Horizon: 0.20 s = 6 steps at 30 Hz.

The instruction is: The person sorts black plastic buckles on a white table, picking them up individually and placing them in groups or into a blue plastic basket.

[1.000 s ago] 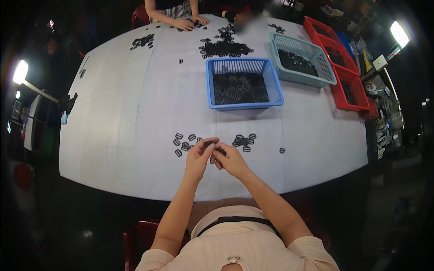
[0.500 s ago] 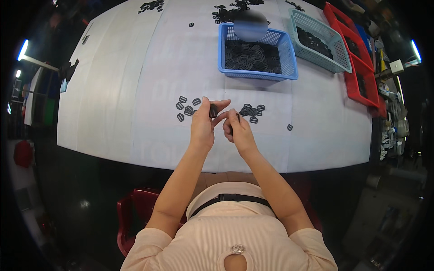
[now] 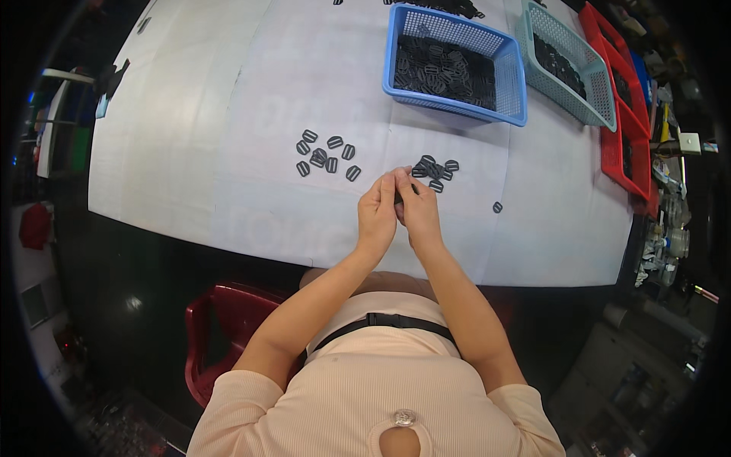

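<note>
My left hand and my right hand meet over the near part of the white table, thumbs side by side. Between their closed fingers shows a bit of black plastic, apparently slide buckles like those around; most of it is hidden. To the left lies a loose spread of black slide buckles. Just beyond my right hand is a tighter heap of the same buckles. One single buckle lies apart on the right.
A blue plastic basket full of black buckles stands farther back. Right of it are a pale green basket and several red trays, also holding black pieces. More buckles lie at the far edge of the white table. A dark red chair is below left.
My left hand has moved right and joined my right hand, with fingers now closed together. More buckles show in the left spread. The view has shifted, so the baskets appear higher and farther right.
</note>
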Tool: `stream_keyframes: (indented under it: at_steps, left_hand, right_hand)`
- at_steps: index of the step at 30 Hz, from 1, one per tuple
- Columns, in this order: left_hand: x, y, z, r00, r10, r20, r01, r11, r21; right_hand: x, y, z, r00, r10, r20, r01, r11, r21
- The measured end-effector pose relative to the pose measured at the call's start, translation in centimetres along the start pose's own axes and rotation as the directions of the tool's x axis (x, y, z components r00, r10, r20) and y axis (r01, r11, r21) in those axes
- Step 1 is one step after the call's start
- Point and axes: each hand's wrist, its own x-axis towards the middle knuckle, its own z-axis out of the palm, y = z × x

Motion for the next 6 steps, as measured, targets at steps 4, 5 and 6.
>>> stream_keyframes:
  at_steps: [4,5,6]
  left_hand:
    - [1.3,0.5,0.4,0.996,-0.087,-0.017,0.085,0.992,-0.089]
    - [1.7,0.7,0.4,0.995,-0.097,-0.013,0.095,0.989,-0.113]
    - [2.0,0.9,0.4,0.994,-0.107,-0.01,0.105,0.985,-0.138]
  right_hand:
    - [0.5,0.7,-0.2,0.981,-0.171,0.088,0.166,0.984,0.06]
    - [0.7,0.9,-0.3,0.963,-0.238,0.124,0.233,0.971,0.056]
    - [0.8,0.8,-0.4,0.963,-0.235,0.13,0.23,0.972,0.051]
